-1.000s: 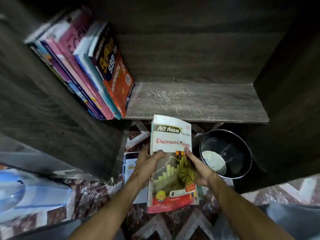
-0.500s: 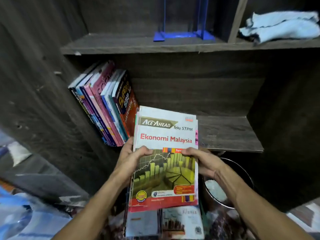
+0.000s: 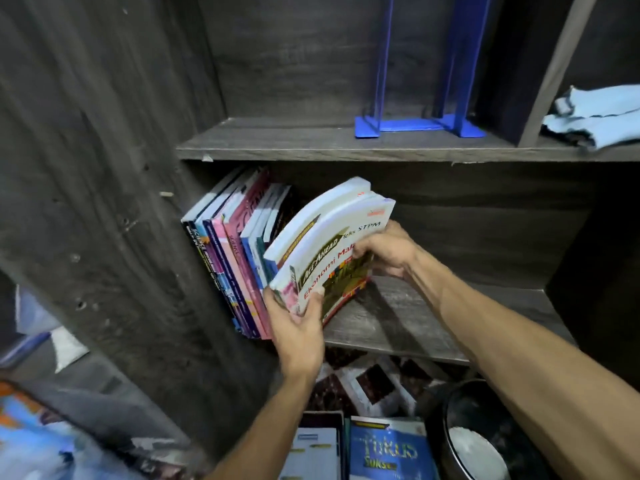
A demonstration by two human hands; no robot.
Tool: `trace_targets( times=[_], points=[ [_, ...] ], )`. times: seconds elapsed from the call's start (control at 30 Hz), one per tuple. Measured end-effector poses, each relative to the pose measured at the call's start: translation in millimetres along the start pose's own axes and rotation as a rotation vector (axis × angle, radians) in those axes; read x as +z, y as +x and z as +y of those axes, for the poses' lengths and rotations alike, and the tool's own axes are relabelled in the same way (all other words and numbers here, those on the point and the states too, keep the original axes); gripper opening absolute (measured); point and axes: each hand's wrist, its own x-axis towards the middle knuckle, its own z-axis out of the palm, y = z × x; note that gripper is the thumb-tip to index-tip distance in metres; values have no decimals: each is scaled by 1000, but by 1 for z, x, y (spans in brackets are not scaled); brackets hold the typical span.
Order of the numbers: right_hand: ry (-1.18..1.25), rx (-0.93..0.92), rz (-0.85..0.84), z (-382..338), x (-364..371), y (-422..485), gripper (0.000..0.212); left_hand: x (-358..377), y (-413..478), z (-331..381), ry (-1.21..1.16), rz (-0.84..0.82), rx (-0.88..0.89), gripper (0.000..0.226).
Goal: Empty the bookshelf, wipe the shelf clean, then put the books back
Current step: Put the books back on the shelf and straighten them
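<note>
The put-back step looks to be the one in hand. The person's left grip (image 3: pixel 298 327), a bare hand, curls round the lower near corner of the Ekonomi Malaysia book (image 3: pixel 341 252), with the thumb pressed on the cover. The right grip (image 3: pixel 384 251) clasps the same book's far edge, fingers wrapped onto the cover. A second thick book (image 3: pixel 311 220) with white page edges lies against its back and is carried with it.

The leaning row of books (image 3: pixel 235 258) stands on the lower shelf (image 3: pixel 433 323). The held pair sits just to the right of that row, tilted toward it, with its bottom edge at or barely above the board. Whether it touches the row cannot be told. Above the row, on the upper shelf (image 3: pixel 311 140), stands a blue bookend (image 3: pixel 415 124). Well to the right of the row at that same height lies a pale blue cloth (image 3: pixel 599 123). Below and right of the row, more floor books (image 3: pixel 388 452) lie flat beside a dark bin (image 3: pixel 485 427).

The next move likely calls for setting the pair down on its bottom edge and sliding it flush against the row. The hands should release only once the books lean steadily, since a slanted stack may slip outward. The floor books suggest several more loads are left.
</note>
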Motion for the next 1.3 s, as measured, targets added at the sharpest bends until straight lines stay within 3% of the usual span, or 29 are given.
trace_targets(
  times=[0.1, 0.23, 0.3, 0.37, 0.4, 0.47, 0.53, 0.63, 0.77, 0.93, 1.17, 1.3],
  points=[
    [174, -40, 37, 15, 24, 17, 37, 10, 1, -18, 169, 169, 125, 59],
    [285, 36, 49, 43, 45, 30, 37, 21, 7, -41, 324, 210, 127, 56],
    [237, 159, -63, 60, 52, 28, 41, 26, 10, -48, 369, 257, 109, 57],
    [153, 254, -218, 75, 59, 23, 29, 29, 10, -48, 399, 275, 102, 59],
    [154, 279, -262, 84, 63, 21, 39, 30, 10, -52, 433, 284, 102, 61],
    [153, 242, -260, 104, 67, 28, 52, 31, 9, -65, 536, 346, 38, 70],
    [95, 245, -248, 109, 73, 31, 67, 28, 11, -73, 575, 422, -193, 91],
    [48, 296, -254, 113, 75, 35, 86, 21, 17, -75, 525, 265, -517, 113],
    [38, 251, -264, 103, 74, 40, 89, 26, 41, -63, 405, 186, -768, 116],
    [-47, 240, -269, 97, 69, 47, 112, 31, 48, -65, 346, 175, -796, 115],
    [-22, 223, -240, 113, 70, 41, 98, 18, 43, -72, 406, 53, -791, 112],
    [-140, 151, -226, 108, 72, 39, 103, 16, 47, -65, 384, 29, -861, 107]
  ],
)
